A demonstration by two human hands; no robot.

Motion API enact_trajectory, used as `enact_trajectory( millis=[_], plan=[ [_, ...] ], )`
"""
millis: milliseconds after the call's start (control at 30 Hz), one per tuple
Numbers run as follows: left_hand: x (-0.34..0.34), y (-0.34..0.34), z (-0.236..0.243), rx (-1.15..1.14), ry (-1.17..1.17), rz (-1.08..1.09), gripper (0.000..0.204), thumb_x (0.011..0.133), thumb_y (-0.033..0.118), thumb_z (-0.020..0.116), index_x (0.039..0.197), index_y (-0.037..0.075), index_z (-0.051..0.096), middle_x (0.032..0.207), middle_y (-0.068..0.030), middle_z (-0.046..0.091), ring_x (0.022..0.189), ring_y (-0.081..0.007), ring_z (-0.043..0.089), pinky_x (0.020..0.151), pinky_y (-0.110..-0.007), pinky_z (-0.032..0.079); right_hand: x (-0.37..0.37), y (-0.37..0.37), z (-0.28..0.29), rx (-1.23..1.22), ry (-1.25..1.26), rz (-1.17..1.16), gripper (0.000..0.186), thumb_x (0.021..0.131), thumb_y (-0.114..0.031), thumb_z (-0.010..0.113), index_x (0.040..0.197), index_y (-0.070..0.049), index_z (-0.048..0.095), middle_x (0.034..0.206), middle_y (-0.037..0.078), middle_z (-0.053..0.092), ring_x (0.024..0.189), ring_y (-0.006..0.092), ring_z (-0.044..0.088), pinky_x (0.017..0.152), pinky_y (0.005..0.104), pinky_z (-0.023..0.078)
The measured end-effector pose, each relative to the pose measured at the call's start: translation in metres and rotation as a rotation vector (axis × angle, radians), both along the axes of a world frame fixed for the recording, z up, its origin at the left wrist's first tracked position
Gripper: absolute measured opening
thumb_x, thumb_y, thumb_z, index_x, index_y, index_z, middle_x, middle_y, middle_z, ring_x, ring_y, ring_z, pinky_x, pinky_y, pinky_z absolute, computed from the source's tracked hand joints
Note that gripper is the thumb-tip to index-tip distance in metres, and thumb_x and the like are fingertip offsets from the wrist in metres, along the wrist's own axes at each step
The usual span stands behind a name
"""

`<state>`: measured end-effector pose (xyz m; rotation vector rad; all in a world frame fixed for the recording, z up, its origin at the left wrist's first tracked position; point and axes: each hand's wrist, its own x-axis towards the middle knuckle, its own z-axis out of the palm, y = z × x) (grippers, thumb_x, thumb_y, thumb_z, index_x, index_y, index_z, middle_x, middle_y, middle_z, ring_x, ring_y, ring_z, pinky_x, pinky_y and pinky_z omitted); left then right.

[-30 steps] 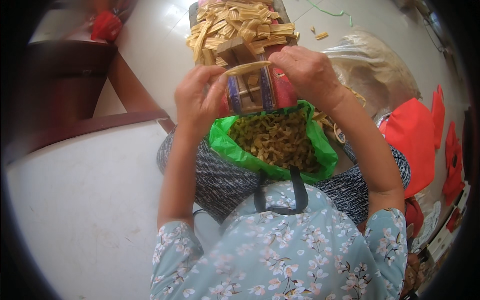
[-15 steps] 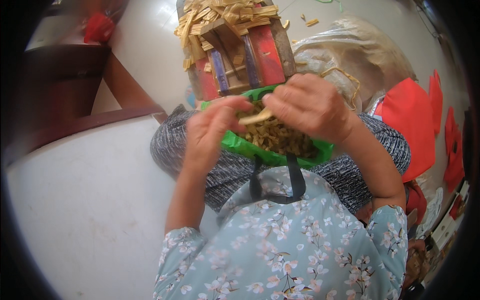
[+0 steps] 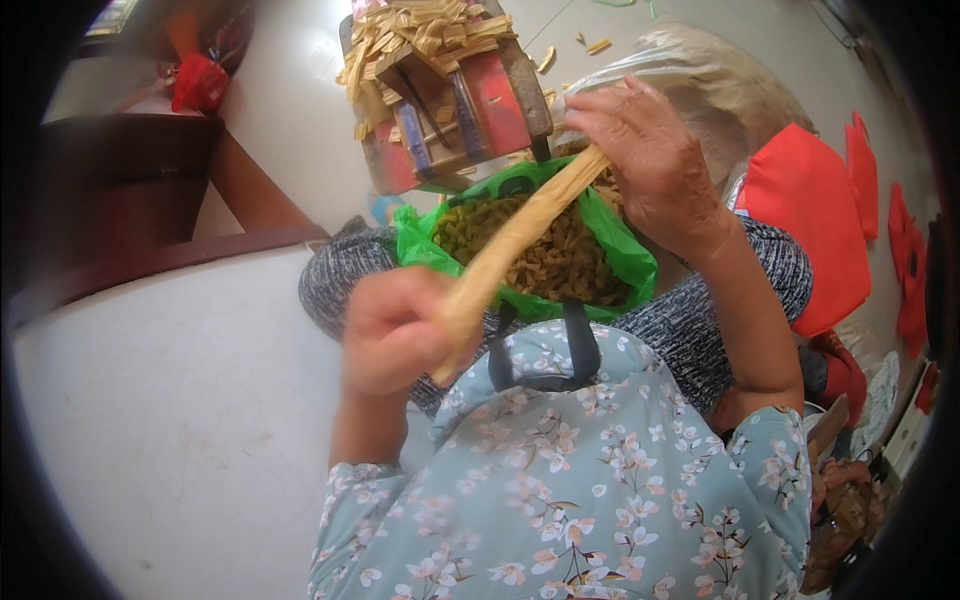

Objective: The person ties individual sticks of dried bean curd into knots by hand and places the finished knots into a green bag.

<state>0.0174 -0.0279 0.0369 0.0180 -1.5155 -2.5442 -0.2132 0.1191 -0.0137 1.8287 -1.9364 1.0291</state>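
Holding the long tan strip [image 3: 515, 240] stretched between both hands, we keep it taut and slanted over our lap, probably so that it stays straight and clear of the loose pieces below. Our left hand [image 3: 395, 330] is closed in a fist around the strip's lower end, close to our chest; that hand is blurred, so we cannot make out how the single fingers lie, only that they wrap the strip. Our right hand [image 3: 650, 165] pinches the upper end, thumb and fingertips pressed together on it while the other fingers curl loosely above, the hand only as far open as the thin strip demands. Directly under the span between the two grips sits a green bag [image 3: 620, 250], its mouth open and filled with small yellowish scraps [image 3: 555, 265]; it rests on our knees, which seems to be why the strip is worked right above it. Beyond the right hand's grip, farther from us, stands a red and blue wooden frame [image 3: 470, 110] heaped with short tan sticks [image 3: 420, 35]. Just past that hand on its outer side lies a clear plastic sack [image 3: 730, 85], and further out red cloth bags [image 3: 815, 225]. Off to the left hand's outer side spreads a pale tabletop [image 3: 150, 430].
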Motion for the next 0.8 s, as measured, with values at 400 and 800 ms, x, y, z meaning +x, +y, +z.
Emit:
enact_trajectory(
  millis=[400, 800],
  plan=[
    [-0.013, 0.013, -0.010, -1.211, 0.141, 0.188, 0.018, 0.070, 0.005, 0.078, 0.085, 0.004, 0.069, 0.128, -0.0154, 0.061, 0.111, -0.0321, 0.063, 0.089, -0.040, 0.054, 0.056, 0.044, 0.021, 0.549, -1.273, 0.583, 0.025, 0.092, -0.006, 0.056, 0.116, -0.001, 0.064, 0.068, 0.004, 0.059, 0.062, 0.0145, 0.058, 0.060, 0.0289, 0.046],
    [-0.010, 0.044, -0.018, -1.667, 0.263, 0.308, 0.016, 0.069, 0.007, 0.073, 0.084, 0.009, 0.068, 0.110, -0.0049, 0.064, 0.090, -0.0208, 0.064, 0.068, -0.032, 0.053, 0.072, 0.050, 0.012, 0.526, -1.811, 0.276, 0.014, 0.094, -0.013, 0.065, 0.100, -0.002, 0.069, 0.081, -0.002, 0.063, 0.074, 0.0037, 0.055, 0.064, 0.0204, 0.044]
  ],
)
